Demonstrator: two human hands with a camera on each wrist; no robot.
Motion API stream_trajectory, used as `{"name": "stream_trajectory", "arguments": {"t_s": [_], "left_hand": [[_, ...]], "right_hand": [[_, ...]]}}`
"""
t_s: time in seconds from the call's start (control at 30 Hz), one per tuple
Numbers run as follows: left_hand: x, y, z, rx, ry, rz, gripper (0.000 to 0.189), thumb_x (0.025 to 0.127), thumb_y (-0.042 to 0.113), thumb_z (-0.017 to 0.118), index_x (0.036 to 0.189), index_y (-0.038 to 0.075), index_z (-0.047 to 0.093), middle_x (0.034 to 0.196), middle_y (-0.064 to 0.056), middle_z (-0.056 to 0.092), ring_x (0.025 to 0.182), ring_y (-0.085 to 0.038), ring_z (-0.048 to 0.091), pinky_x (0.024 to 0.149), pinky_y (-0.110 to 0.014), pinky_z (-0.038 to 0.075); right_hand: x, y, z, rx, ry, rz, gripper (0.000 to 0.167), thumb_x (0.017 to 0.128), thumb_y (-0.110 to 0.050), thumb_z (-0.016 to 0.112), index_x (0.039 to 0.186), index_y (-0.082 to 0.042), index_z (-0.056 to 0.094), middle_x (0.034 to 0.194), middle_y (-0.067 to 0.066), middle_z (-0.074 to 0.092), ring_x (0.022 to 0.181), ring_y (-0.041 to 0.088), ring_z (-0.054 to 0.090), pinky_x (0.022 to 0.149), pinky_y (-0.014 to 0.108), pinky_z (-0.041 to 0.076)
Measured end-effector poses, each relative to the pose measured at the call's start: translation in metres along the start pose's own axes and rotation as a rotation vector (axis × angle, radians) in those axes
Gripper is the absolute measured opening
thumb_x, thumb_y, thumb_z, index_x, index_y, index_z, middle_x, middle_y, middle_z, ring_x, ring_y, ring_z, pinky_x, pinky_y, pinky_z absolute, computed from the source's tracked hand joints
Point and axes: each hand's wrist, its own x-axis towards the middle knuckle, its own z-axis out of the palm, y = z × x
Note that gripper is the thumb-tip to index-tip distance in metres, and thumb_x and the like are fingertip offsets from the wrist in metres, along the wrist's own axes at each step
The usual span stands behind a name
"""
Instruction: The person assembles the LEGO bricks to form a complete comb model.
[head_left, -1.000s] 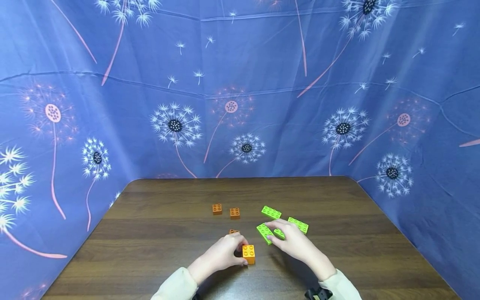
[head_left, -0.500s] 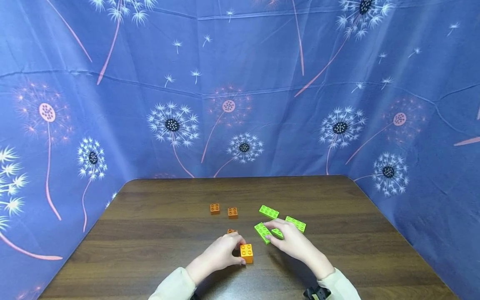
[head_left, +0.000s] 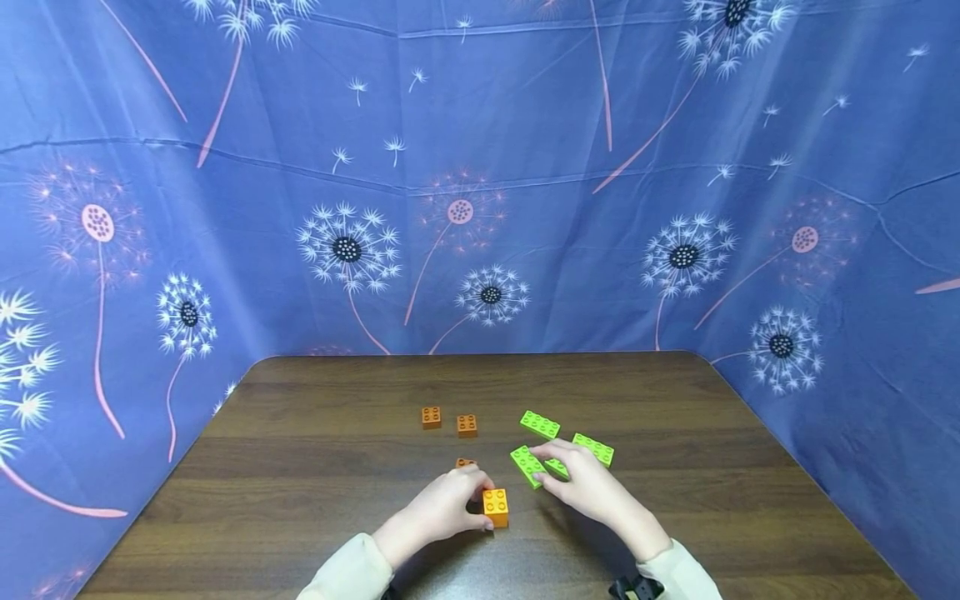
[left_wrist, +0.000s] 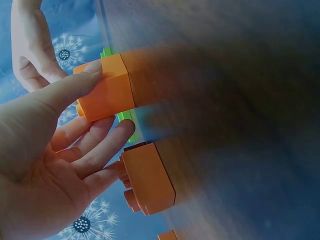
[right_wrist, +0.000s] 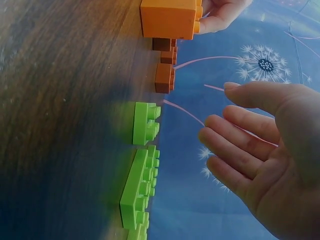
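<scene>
My left hand grips a square light-orange toy building block between thumb and fingers. The block stands on the table with its studs up. In the left wrist view the thumb lies on one side of the orange block. My right hand hovers over the lime-green bricks with relaxed fingers. Close to its fingertips lies a long lime-green brick, and another is partly hidden beneath the hand. The right wrist view shows the right hand holding nothing, apart from the green bricks.
Two more lime-green bricks, one at the back and one on the right, lie on the brown wooden table. Darker orange bricks stand left of them, one partly behind my left hand. A blue dandelion-patterned cloth hangs around the table.
</scene>
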Motion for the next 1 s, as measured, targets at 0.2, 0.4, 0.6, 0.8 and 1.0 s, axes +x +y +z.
{"name": "stream_trajectory", "arguments": {"t_s": [0.2, 0.4, 0.6, 0.8, 1.0], "left_hand": [[0.001, 0.002, 0.001, 0.035, 0.009, 0.016, 0.04, 0.069, 0.032, 0.081, 0.1, 0.013, 0.065, 0.089, 0.009, 0.059, 0.076, 0.0, 0.052, 0.069, -0.016, 0.047], [0.0, -0.004, -0.004, 0.118, 0.085, 0.03, 0.064, 0.064, 0.054, 0.077, 0.112, 0.013, 0.065, 0.1, 0.005, 0.061, 0.089, -0.011, 0.059, 0.078, -0.028, 0.047], [0.0, -0.021, -0.027, 0.081, 0.146, -0.09, 0.056, 0.07, 0.049, 0.076, 0.112, 0.015, 0.064, 0.103, 0.002, 0.062, 0.095, -0.018, 0.06, 0.08, -0.04, 0.046], [0.003, -0.038, -0.036, -0.003, 0.123, -0.15, 0.042, 0.077, 0.032, 0.076, 0.11, 0.01, 0.065, 0.105, -0.004, 0.063, 0.095, -0.021, 0.061, 0.082, -0.045, 0.049], [0.008, -0.049, -0.03, -0.083, 0.045, -0.167, 0.041, 0.076, 0.027, 0.078, 0.108, 0.005, 0.065, 0.104, -0.005, 0.064, 0.095, -0.023, 0.062, 0.082, -0.039, 0.052]], "right_hand": [[-0.001, 0.001, 0.0, -0.007, 0.016, -0.014, 0.031, 0.083, -0.012, 0.069, 0.112, -0.002, 0.064, 0.111, 0.008, 0.067, 0.1, 0.023, 0.064, 0.085, 0.037, 0.054], [-0.002, 0.001, -0.001, 0.008, 0.013, -0.016, 0.031, 0.083, -0.011, 0.068, 0.112, -0.001, 0.064, 0.111, 0.008, 0.066, 0.098, 0.023, 0.065, 0.083, 0.037, 0.054], [-0.001, 0.002, -0.001, -0.005, 0.021, -0.021, 0.031, 0.083, -0.011, 0.069, 0.112, -0.001, 0.064, 0.111, 0.008, 0.066, 0.097, 0.023, 0.065, 0.083, 0.036, 0.054], [-0.002, 0.0, -0.001, -0.013, 0.031, -0.022, 0.029, 0.083, -0.011, 0.069, 0.11, -0.003, 0.065, 0.11, 0.007, 0.067, 0.099, 0.024, 0.064, 0.084, 0.038, 0.053], [-0.002, -0.001, -0.001, -0.009, 0.031, -0.02, 0.028, 0.083, -0.011, 0.069, 0.11, -0.004, 0.065, 0.11, 0.006, 0.067, 0.1, 0.023, 0.064, 0.084, 0.038, 0.053]]}}
